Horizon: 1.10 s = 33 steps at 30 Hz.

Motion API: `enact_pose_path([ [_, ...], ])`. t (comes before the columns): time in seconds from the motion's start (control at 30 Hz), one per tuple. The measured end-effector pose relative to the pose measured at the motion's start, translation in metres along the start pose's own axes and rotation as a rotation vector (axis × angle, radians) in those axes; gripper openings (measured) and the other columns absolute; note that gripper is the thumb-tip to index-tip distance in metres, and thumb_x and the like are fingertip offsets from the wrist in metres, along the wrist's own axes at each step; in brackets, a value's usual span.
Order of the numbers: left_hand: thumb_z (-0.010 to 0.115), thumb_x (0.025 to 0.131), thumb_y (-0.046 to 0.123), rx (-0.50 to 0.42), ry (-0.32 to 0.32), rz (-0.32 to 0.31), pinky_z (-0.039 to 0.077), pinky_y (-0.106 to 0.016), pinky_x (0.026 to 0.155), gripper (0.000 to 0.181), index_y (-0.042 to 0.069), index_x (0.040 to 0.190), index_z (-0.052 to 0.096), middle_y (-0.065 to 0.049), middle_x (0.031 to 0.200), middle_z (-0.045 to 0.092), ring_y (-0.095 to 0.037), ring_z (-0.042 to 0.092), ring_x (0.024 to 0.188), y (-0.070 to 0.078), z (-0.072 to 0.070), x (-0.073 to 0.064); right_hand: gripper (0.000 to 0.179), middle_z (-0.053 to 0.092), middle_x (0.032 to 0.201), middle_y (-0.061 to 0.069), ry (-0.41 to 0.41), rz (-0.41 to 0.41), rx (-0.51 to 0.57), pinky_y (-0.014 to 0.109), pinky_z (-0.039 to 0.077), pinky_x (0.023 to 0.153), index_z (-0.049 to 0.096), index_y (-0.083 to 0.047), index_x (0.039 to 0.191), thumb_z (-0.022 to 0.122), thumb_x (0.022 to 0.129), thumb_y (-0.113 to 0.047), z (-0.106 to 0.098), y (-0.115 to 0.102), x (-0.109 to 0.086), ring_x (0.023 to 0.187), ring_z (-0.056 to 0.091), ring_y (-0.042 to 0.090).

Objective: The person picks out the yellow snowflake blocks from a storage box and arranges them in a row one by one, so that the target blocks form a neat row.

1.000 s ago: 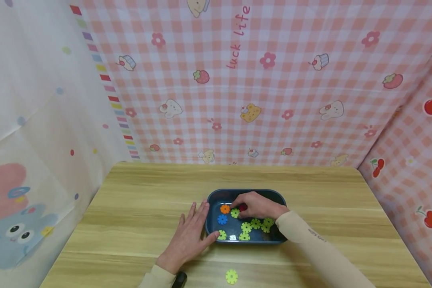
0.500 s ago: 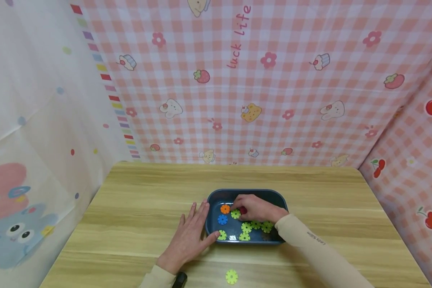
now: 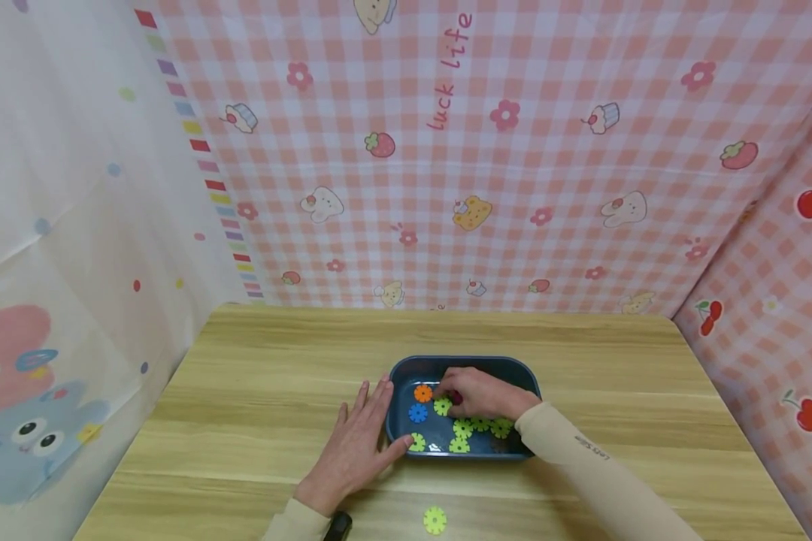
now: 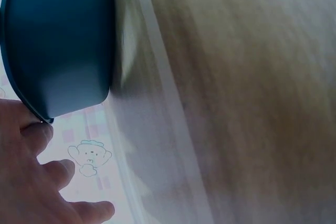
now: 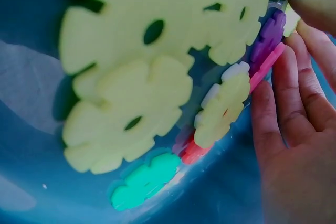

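We see the right hand (image 3: 483,392) reaching down into the tray, its thumb and index finger pinching the edges of a yellow-green disc (image 3: 441,408) near the tray's middle. We judge the disc light, thin and fairly stiff, likely smooth and a little slippery on its flat faces, not fragile; the notched rim looks the best place to take hold, at opposite edges. Close by lie a purple disc (image 5: 269,40) and a pink disc (image 5: 266,68); towards the left end, an orange disc (image 3: 422,393) and a blue disc (image 3: 417,412). Our left hand (image 3: 348,447), fingers spread and grasping nothing, rests against the left end of the dark blue tray (image 3: 419,368). Nearer us on the tabletop (image 3: 264,421) lies a loose disc (image 3: 435,520)
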<state>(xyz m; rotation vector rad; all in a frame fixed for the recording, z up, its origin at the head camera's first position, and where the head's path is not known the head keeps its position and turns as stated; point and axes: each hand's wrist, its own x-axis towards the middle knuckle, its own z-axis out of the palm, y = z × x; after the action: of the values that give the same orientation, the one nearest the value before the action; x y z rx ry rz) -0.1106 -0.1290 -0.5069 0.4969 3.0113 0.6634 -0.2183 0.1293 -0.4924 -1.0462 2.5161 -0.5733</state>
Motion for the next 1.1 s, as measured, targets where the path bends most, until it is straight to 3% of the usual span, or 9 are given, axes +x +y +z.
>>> enact_pose_path([
  [0.2, 0.051, 0.099, 0.068, -0.001, 0.002, 0.002, 0.02, -0.07, 0.119, 0.092, 0.01, 0.165, 0.024, -0.006, 0.173, 0.018, -0.037, 0.013, 0.158, -0.0001, 0.0008, -0.0011, 0.032, 0.062, 0.118, -0.003, 0.006, 0.01, -0.034, 0.03, 0.056, 0.092, 0.075, -0.016, 0.123, 0.081, 0.092, -0.019, 0.0021, -0.0006, 0.0005, 0.094, 0.055, 0.011],
  [0.57, 0.052, 0.099, 0.066, -0.008, 0.004, 0.011, 0.02, -0.07, 0.119, 0.091, 0.009, 0.165, 0.024, -0.006, 0.173, 0.018, -0.036, 0.013, 0.158, 0.0003, 0.0016, -0.0014, 0.03, 0.064, 0.11, -0.005, 0.038, -0.007, -0.099, 0.031, 0.056, 0.089, 0.069, -0.017, 0.116, 0.084, 0.089, -0.021, 0.0026, -0.0035, 0.0005, 0.089, 0.054, 0.01],
  [1.1, 0.052, 0.099, 0.066, -0.008, 0.003, -0.003, 0.019, -0.07, 0.12, 0.091, 0.01, 0.166, 0.024, -0.006, 0.173, 0.018, -0.036, 0.013, 0.158, 0.0001, 0.001, -0.0008, 0.034, 0.065, 0.116, -0.003, 0.023, -0.01, -0.108, 0.03, 0.056, 0.09, 0.074, -0.015, 0.124, 0.081, 0.092, -0.023, 0.0, -0.0053, -0.0006, 0.091, 0.055, 0.008],
])
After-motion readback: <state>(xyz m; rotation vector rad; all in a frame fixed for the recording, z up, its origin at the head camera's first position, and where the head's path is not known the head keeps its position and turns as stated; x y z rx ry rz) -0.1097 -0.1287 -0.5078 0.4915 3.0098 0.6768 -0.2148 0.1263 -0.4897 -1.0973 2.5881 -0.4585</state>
